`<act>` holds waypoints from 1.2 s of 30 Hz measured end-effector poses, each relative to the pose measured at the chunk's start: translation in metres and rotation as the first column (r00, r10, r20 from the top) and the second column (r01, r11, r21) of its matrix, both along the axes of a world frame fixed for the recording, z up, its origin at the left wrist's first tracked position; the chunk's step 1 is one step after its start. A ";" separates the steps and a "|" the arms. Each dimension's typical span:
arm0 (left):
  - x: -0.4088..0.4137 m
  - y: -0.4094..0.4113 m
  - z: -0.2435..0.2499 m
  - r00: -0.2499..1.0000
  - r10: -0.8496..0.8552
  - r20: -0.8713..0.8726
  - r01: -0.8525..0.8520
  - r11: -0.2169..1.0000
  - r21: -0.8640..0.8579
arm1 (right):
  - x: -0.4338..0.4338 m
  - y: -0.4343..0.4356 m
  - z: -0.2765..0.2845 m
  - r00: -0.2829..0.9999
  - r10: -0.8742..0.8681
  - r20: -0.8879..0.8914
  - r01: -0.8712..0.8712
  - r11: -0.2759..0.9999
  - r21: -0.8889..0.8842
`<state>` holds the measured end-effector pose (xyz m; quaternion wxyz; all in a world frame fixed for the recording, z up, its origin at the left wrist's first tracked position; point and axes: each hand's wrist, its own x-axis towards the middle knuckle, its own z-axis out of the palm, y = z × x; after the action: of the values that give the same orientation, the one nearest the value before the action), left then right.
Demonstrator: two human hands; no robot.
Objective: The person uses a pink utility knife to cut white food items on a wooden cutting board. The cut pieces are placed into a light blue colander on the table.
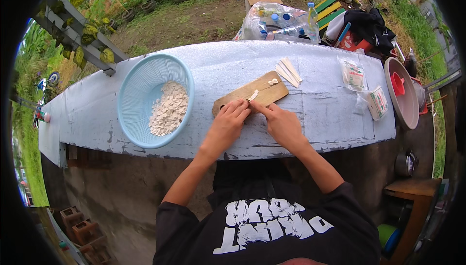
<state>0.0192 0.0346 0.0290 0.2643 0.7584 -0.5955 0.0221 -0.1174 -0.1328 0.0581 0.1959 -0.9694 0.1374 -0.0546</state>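
Note:
A wooden cutting board (233,94) lies slanted on the table before me. My left hand (233,114) rests over its near edge, fingers together; something dark shows under the fingertips, perhaps part of a knife, mostly hidden. My right hand (282,123) points its index finger at the same spot, beside a short pale strip (253,95). Small pale pieces (273,82) sit at the board's far right end. Several long pale strips (288,72) lie on the table just beyond it. To the left stands a light blue plastic colander (125,119) holding a heap of pale flat pieces (169,110).
Two plastic packets (354,75) (378,103) lie at the table's right. Past that edge is a large round basin (407,108) with a red scoop (397,83). Behind the table's far edge (204,45) stands a clear bag of plastic bottles (269,19).

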 end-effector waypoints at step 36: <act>-0.013 0.021 -0.006 0.997 0.078 0.025 -0.078 0.997 -0.011 | -0.006 0.014 -0.005 0.999 0.041 0.012 -0.041 0.999 -0.006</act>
<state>0.0065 0.0554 0.0231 0.2594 0.7794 -0.5685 0.0450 -0.1239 -0.1192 0.0529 0.1952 -0.9722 0.1160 -0.0567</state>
